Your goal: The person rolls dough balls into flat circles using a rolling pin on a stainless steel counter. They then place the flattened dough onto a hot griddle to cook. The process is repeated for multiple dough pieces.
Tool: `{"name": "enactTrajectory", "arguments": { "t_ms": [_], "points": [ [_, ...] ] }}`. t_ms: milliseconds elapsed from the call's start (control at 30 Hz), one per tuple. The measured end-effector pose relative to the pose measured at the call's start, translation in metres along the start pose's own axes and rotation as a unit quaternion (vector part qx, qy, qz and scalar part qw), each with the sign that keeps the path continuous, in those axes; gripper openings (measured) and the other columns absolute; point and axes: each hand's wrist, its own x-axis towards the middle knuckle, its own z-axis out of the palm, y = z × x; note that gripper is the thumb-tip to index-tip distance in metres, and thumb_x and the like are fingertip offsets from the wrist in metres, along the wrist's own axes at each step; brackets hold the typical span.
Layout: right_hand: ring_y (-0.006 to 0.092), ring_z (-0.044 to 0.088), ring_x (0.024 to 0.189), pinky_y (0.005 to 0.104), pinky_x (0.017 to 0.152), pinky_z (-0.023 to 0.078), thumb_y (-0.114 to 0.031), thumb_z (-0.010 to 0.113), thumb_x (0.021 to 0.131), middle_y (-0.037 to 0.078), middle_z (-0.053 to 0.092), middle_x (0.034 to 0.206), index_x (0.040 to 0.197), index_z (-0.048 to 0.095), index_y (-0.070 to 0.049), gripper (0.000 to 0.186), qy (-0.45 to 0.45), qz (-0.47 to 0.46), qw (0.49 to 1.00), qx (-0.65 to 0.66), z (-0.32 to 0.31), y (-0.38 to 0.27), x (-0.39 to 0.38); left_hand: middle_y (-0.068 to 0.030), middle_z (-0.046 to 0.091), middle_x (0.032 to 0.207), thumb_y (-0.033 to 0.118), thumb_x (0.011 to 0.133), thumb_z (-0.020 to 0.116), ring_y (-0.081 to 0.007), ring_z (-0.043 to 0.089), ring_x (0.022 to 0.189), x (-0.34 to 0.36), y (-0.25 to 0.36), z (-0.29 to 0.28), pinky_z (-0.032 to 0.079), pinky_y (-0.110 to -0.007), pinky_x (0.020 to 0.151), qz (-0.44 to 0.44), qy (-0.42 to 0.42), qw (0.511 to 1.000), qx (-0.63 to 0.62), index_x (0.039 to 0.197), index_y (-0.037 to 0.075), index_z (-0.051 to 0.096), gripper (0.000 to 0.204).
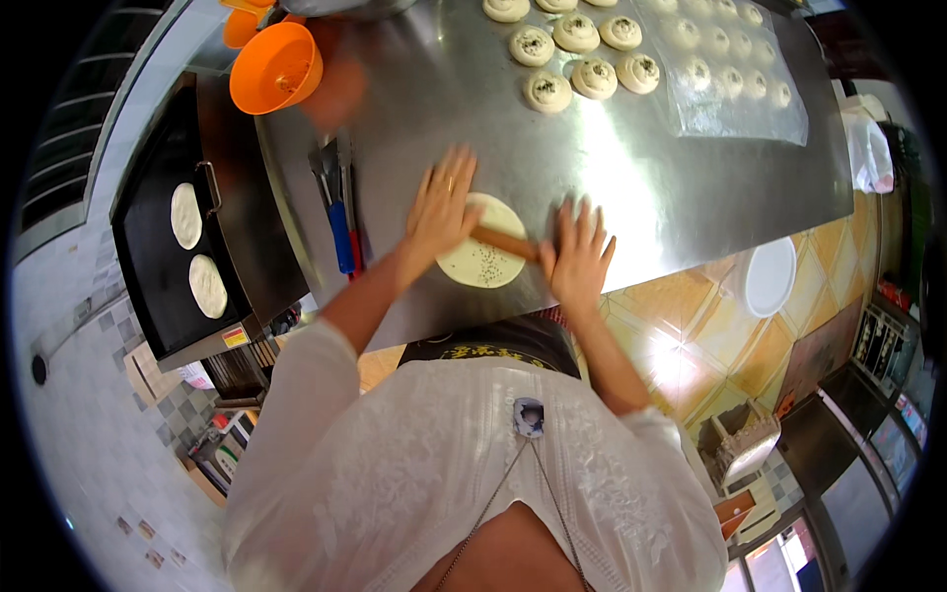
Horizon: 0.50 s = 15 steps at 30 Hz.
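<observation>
A flat round of dough [481,268], specked with small dark seeds on its near half, lies on the steel table [424,89]. Across its middle runs a wooden rolling pin [503,242], tilted down toward the right. My left hand [441,205] rests on the pin's left end with its fingers stretched out and pointing away from me. At the other end, the palm of my right hand [579,259] presses on the pin, its fingers spread. Both ends of the pin are hidden under my palms.
Left of the dough lie tools with a blue handle [341,237] and a red one. Beyond stands an orange bowl [276,69]. A black griddle [163,266] at the left bears two flat dough pieces [207,286]. Several seeded dough rounds [577,34] sit far right, some under plastic sheeting [740,118].
</observation>
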Motion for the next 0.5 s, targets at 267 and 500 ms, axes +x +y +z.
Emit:
{"name": "enactTrajectory", "arguments": {
  "t_ms": [267,500],
  "points": [
    [0.0354,0.022,0.150,0.0700,0.113,0.015,-0.050,0.062,0.089,0.012,0.030,0.161,0.147,0.045,-0.014,0.070,-0.062,-0.063,0.993,0.082,0.001,-0.030,-0.056,-0.0229,0.022,0.162,0.028,0.092,0.059,-0.0390,0.018,0.151,-0.069,-0.016,-0.008,0.019,-0.052,0.120,0.035,-0.093,0.995,-0.001,0.154,-0.003,0.022,0.078],
    [0.0378,0.023,0.149,0.0678,0.114,0.020,-0.047,0.056,0.094,0.015,0.030,0.160,0.148,0.044,-0.011,0.066,0.107,0.052,0.993,0.021,-0.003,-0.013,0.056,-0.0216,0.023,0.161,0.032,0.095,0.057,-0.0374,0.019,0.151,0.042,-0.027,0.000,0.021,-0.053,0.119,0.006,0.051,0.998,-0.022,0.154,-0.003,0.024,0.076]
  ]
}}
